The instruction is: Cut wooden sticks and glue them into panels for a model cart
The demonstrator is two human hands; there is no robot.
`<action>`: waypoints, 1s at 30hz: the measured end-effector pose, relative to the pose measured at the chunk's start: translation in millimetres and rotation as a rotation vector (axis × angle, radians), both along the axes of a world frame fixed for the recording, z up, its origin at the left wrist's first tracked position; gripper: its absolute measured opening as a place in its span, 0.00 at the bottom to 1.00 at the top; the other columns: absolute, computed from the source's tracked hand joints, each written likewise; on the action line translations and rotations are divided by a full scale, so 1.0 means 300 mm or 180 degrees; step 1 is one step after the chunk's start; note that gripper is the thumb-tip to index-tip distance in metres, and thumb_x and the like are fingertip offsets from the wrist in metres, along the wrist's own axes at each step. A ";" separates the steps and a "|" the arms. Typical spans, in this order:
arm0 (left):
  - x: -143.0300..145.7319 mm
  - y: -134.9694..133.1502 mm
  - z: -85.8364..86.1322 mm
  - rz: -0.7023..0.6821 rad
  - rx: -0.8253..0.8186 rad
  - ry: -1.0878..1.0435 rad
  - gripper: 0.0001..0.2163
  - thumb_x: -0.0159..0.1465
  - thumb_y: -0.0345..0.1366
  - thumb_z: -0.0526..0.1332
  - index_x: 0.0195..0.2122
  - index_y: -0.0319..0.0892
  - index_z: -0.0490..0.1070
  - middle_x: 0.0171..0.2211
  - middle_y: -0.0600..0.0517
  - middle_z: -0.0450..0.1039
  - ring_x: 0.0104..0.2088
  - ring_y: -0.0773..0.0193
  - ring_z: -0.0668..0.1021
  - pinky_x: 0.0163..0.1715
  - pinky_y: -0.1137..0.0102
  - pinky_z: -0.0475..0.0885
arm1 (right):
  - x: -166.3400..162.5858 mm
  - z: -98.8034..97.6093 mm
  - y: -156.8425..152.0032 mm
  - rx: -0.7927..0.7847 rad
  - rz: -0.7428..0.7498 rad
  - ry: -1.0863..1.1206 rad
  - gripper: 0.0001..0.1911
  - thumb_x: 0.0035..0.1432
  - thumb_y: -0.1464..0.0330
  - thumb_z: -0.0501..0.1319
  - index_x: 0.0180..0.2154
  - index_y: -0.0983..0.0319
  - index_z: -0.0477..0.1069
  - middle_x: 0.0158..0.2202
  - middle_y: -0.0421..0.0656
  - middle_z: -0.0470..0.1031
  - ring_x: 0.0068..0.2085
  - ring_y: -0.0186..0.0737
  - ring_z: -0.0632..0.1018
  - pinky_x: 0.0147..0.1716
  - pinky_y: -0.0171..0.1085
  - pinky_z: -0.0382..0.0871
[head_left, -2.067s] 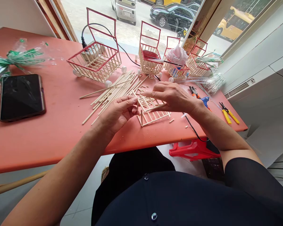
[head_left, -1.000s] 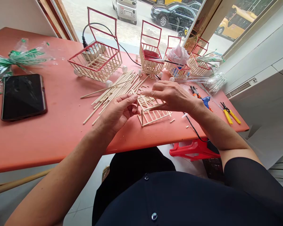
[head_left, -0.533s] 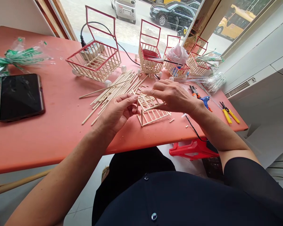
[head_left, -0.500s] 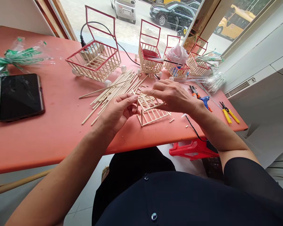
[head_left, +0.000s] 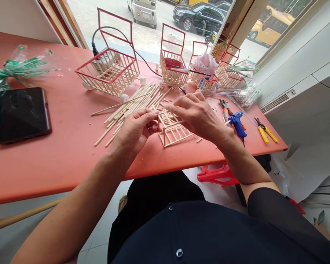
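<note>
My left hand (head_left: 136,128) is closed, its thumb and fingertips pinched on the left end of a frame of thin wooden sticks (head_left: 164,135). My right hand (head_left: 196,115) bends over the same frame from the right, fingers curved down onto its upper rail; the palm hides that end. The frame's ladder-like lower side lies on the table, with a short stick standing up at its near left corner. Short cut sticks (head_left: 167,118) are piled just behind it. A bundle of long wooden sticks (head_left: 134,104) lies beyond my left hand.
Small stick carts with red rims, including a large one (head_left: 107,79) and a middle one (head_left: 174,73), stand along the window. A blue glue gun (head_left: 238,124) and yellow-handled pliers (head_left: 265,134) lie right. A black tablet (head_left: 23,115) and plastic wrapping (head_left: 22,69) lie left.
The glue gun now lies on the table beside my right wrist, where earlier it was mostly hidden. My right forearm has shifted left; my left hand keeps its pinch on the frame.
</note>
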State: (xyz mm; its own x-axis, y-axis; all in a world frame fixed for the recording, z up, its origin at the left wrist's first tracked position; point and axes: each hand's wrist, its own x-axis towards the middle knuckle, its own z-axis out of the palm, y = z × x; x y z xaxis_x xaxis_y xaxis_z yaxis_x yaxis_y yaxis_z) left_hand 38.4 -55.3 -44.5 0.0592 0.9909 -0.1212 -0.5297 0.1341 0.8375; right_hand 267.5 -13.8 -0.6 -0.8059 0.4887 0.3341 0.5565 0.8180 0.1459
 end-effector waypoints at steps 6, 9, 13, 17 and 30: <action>-0.002 0.003 -0.003 0.0040 -0.0025 0.0046 0.08 0.55 0.33 0.77 0.26 0.42 0.78 0.24 0.55 0.73 0.24 0.69 0.74 0.30 0.71 0.79 | -0.006 -0.009 -0.023 -0.0121 -0.0047 0.0280 0.28 0.77 0.69 0.67 0.74 0.51 0.73 0.62 0.49 0.79 0.64 0.56 0.73 0.69 0.61 0.66; -0.005 0.005 -0.007 0.0041 -0.0016 0.0057 0.09 0.54 0.33 0.78 0.25 0.42 0.78 0.24 0.55 0.73 0.25 0.69 0.74 0.30 0.72 0.78 | 0.000 0.003 -0.043 -0.0205 -0.0069 0.0336 0.33 0.75 0.65 0.72 0.76 0.50 0.71 0.65 0.50 0.78 0.67 0.59 0.73 0.71 0.64 0.66; -0.010 0.003 -0.011 0.0053 0.0010 0.0100 0.08 0.54 0.33 0.79 0.28 0.41 0.80 0.25 0.55 0.74 0.26 0.69 0.75 0.30 0.72 0.77 | 0.022 0.020 -0.090 -0.0246 -0.0114 0.0728 0.32 0.75 0.56 0.72 0.75 0.49 0.73 0.69 0.52 0.76 0.70 0.63 0.73 0.74 0.68 0.65; -0.009 -0.001 -0.010 0.0058 0.0020 0.0077 0.08 0.53 0.33 0.79 0.28 0.41 0.81 0.25 0.55 0.74 0.26 0.69 0.75 0.31 0.71 0.79 | 0.049 -0.001 -0.160 -0.0408 -0.0197 0.1868 0.30 0.80 0.39 0.59 0.58 0.55 0.84 0.54 0.50 0.80 0.58 0.56 0.80 0.63 0.61 0.75; -0.005 0.001 -0.005 0.0145 -0.0100 -0.0045 0.12 0.53 0.28 0.79 0.26 0.42 0.75 0.25 0.56 0.72 0.25 0.71 0.74 0.28 0.74 0.78 | -0.064 -0.137 -0.104 -0.5090 -0.0744 0.3653 0.41 0.65 0.26 0.65 0.44 0.58 0.75 0.25 0.32 0.67 0.23 0.30 0.62 0.22 0.33 0.52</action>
State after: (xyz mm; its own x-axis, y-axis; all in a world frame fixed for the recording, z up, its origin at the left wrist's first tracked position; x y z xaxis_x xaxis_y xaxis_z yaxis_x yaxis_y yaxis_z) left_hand 36.8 -55.0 -46.1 0.0160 0.9883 -0.1518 -0.5475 0.1357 0.8257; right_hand 248.3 -45.0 -41.8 -0.4569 0.8632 -0.2149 -0.0650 -0.2733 -0.9597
